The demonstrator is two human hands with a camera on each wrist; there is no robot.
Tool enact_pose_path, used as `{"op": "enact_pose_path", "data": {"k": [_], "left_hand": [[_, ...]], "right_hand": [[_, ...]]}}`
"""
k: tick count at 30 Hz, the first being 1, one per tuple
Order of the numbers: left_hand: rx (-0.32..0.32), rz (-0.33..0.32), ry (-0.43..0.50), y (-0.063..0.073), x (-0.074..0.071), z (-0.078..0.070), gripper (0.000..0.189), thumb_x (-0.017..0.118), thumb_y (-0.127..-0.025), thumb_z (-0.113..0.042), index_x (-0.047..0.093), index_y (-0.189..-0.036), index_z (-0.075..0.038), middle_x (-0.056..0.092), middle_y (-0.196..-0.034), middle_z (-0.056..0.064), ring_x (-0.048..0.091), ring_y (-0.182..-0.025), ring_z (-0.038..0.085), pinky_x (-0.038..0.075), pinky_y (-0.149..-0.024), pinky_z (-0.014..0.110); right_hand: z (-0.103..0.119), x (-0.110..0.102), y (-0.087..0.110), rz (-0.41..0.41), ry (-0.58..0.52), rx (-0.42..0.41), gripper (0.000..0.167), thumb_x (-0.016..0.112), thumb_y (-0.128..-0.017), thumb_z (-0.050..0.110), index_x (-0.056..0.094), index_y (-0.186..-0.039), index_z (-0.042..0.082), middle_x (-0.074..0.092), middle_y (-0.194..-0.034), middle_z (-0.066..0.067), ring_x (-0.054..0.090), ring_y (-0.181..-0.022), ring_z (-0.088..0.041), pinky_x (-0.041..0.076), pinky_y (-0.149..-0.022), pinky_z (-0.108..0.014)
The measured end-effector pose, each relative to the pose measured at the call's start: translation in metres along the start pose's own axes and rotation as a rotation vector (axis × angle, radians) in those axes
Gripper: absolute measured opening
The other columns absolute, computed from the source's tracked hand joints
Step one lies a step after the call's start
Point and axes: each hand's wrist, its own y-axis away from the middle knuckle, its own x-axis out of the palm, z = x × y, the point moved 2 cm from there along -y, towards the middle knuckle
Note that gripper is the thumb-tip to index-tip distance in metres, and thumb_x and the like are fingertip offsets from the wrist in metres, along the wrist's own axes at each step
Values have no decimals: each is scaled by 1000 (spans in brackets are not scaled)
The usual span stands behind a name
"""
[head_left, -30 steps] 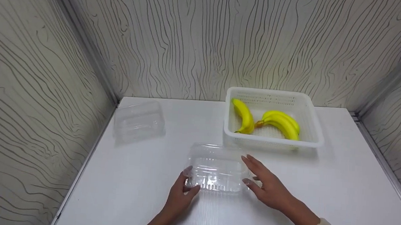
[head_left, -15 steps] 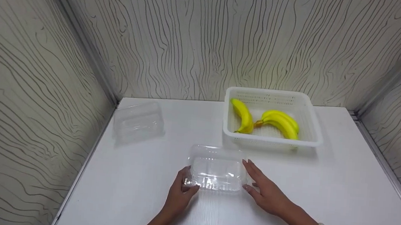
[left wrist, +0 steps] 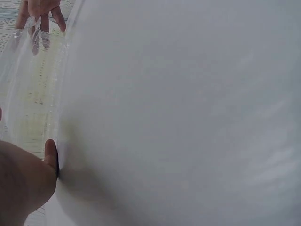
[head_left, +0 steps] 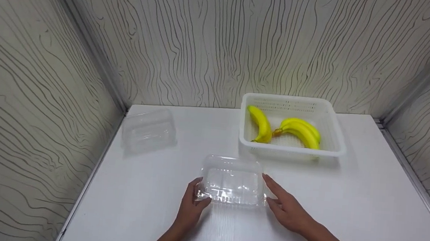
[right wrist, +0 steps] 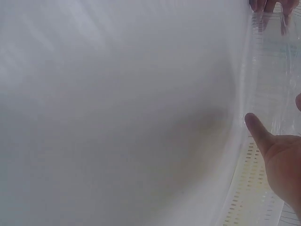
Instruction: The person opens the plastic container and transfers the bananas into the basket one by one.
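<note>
A clear plastic container [head_left: 233,180] sits on the white table in front of the person, its far edge toward the basket. The left hand [head_left: 191,205] holds its left side, thumb at the near corner and fingers along the side. At the right side, the right hand [head_left: 288,208] touches the container with extended fingers and a spread thumb. In the left wrist view, the left thumb [left wrist: 51,153] lies at the container's edge; the right wrist view shows the right thumb [right wrist: 257,127] along the opposite edge.
A white perforated basket [head_left: 292,150] stands at the back right, holding a single yellow banana [head_left: 262,125] and a small bunch of bananas [head_left: 300,132]. Another clear plastic container [head_left: 149,131] lies at the back left. Wood-patterned panels [head_left: 220,45] enclose the table.
The right hand has shifted slightly toward the near side, its fingertips settling along the container's right side. The left thumb has slid a little left. Reflections on the container have changed; basket and bananas stay put.
</note>
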Motion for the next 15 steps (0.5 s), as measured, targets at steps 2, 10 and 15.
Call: {"op": "enact_pose_path", "data": {"k": [2,10,15], "left_hand": [[-7,-3,9,1,0,-1,68,62,-88,-16,29,-147,-24,43,-149,9,48,-135,29,49,-103,38],[10,-64,-25,4,-6,-2,60,53,-87,-9,37,-144,-22,45,-148,6,42,-139,29,39,-111,51],[57,-64,-2,6,-13,-3,42,42,-101,-25,42,-142,-18,50,-143,5,49,-131,26,51,-96,44]], "right_hand": [[0,0,1,-14,-13,-2,64,51,-102,19,19,-155,38,23,-162,9,27,-147,-14,51,-101,-35],[-2,0,3,-49,-30,-3,55,48,-101,40,31,-153,31,35,-157,8,44,-139,-23,55,-92,-28],[-3,-1,1,-43,-24,12,56,47,-100,47,34,-152,29,45,-152,3,48,-136,-23,56,-90,-30]]}}
